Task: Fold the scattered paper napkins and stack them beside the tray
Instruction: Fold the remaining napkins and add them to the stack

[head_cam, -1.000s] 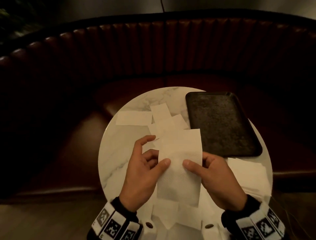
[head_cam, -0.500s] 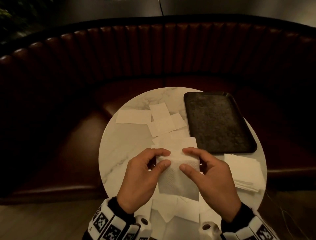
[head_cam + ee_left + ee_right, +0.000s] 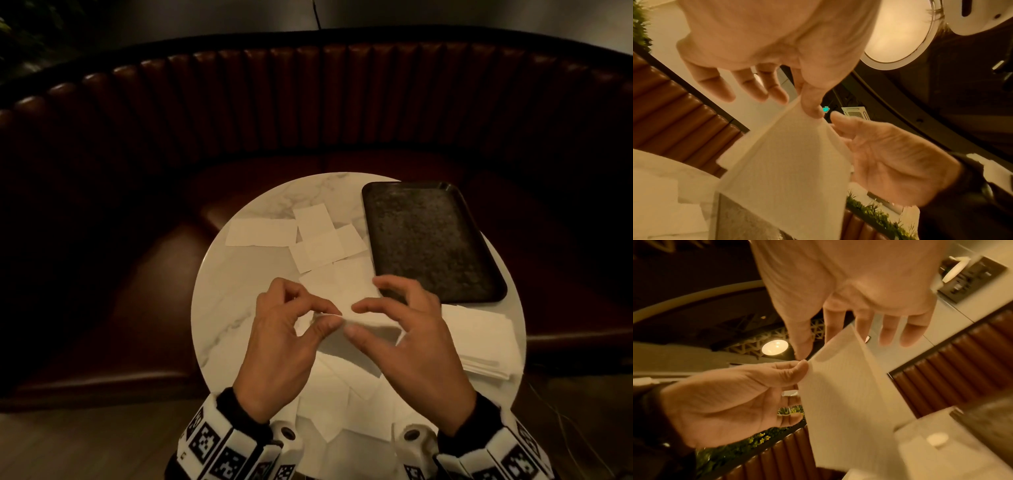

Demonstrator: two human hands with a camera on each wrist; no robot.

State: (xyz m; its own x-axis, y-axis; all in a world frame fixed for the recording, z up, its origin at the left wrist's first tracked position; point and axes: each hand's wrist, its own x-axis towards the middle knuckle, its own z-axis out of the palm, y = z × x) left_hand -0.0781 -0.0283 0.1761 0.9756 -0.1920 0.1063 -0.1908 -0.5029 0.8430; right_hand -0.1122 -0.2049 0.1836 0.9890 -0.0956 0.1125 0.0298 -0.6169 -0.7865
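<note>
Napkin [image 3: 352, 337] is now sitting folded in half, held just above the near middle of the table [image 3: 236, 298]; a second ago it was hanging open at full length, half a second ago the far edge was coming down over the near half. So the first fold is looking done, my read.

Left hand [image 3: 281, 346] is pinching the fold's top edge between thumb and index finger, other fingers curling loose above. Right hand [image 3: 411, 339]: the left wrist view is showing its palm open with the thumb beside the edge; the head view is showing index and thumb tips at the paper, so the grip is either light or letting go. Calling it open, low confidence.

Stack [image 3: 486, 342] of folded napkins is lying on the near right of the table, just beside the tray's [image 3: 428, 240] near edge. Loose napkins [image 3: 318, 240] are lying flat on the far side, left of the tray, with more under the wrists near me.

Judgement: this one probably needs one more fold or a crease press, then goes on the stack. Several sheets are left, so the task is maybe midway.
</note>
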